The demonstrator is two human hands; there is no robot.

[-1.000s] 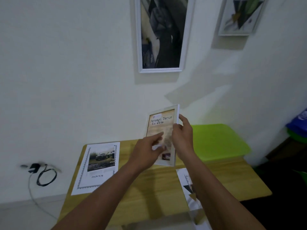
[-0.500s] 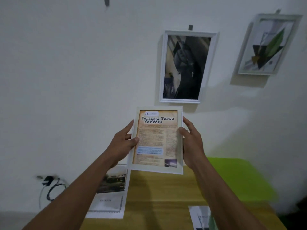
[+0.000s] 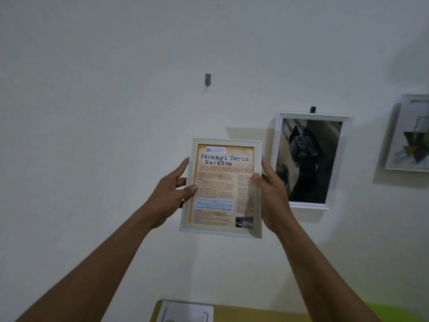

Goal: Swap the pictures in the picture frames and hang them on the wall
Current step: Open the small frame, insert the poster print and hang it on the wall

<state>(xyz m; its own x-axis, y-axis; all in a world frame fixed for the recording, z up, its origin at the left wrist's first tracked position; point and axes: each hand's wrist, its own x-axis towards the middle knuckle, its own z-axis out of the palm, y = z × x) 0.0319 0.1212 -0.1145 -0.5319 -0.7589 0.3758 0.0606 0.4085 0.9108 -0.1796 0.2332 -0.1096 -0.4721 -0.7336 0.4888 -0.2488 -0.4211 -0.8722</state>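
I hold a white picture frame (image 3: 221,189) upright in front of the white wall; it carries an orange-brown poster headed "Perangi Terus Narkoba". My left hand (image 3: 173,194) grips its left edge, thumb on the front. My right hand (image 3: 270,189) grips its right edge the same way. A bare dark wall hook (image 3: 208,79) sits above the frame, a little to its left. Right of my hands hangs a white frame with a dark picture (image 3: 310,160) on its own hook (image 3: 313,109). A third frame with an abstract picture (image 3: 409,135) hangs at the right edge.
Along the bottom edge I see the far end of the wooden table (image 3: 243,313) with a white printed sheet (image 3: 185,312) on it, and a strip of a green surface (image 3: 399,313) at the lower right.
Both hands have lifted the frame off the table and turned it to face me, up against the wall. My view has tilted upward, bringing the bare hook into sight.
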